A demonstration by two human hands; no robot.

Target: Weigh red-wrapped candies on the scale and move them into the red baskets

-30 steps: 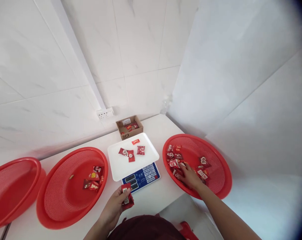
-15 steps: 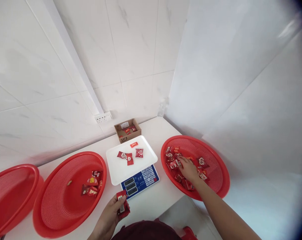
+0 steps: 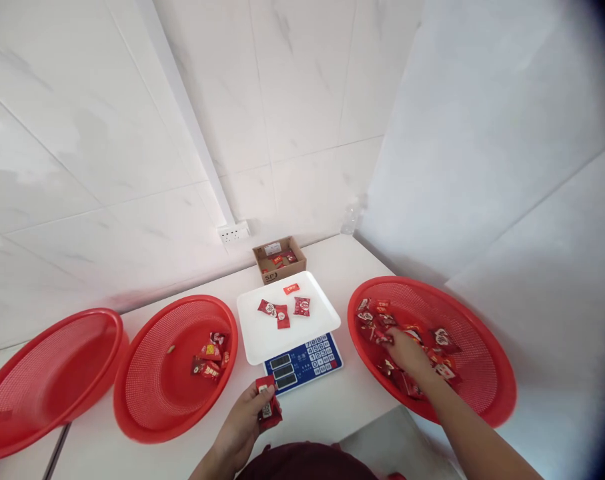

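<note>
My left hand [image 3: 243, 415] is closed around red snack packets [image 3: 268, 403] in front of the scale, with the thumb across the top one. My right hand [image 3: 406, 351] reaches into the right red basket [image 3: 502, 387], its fingers curled on a small red packet [image 3: 383, 336] among several others. The fingertips are partly hidden. Between the hands stands a blue digital scale [image 3: 302, 365] with a white tray [image 3: 262, 340] on top. A few packets lie on the tray, among them a dark red packet [image 3: 302, 307] and a flat red one [image 3: 291, 289].
A middle red basket [image 3: 147, 427] holds several packets and one small tan piece [image 3: 171, 349]. Another red basket [image 3: 57, 333] stands at the far left. Behind the tray is a small cardboard box [image 3: 285, 272] with packets. A clear plastic object [image 3: 349, 220] stands in the corner.
The view has swung left, so things appear further right. My right hand's fingers have curled in among the packets in the right basket. My left hand keeps its packets.
</note>
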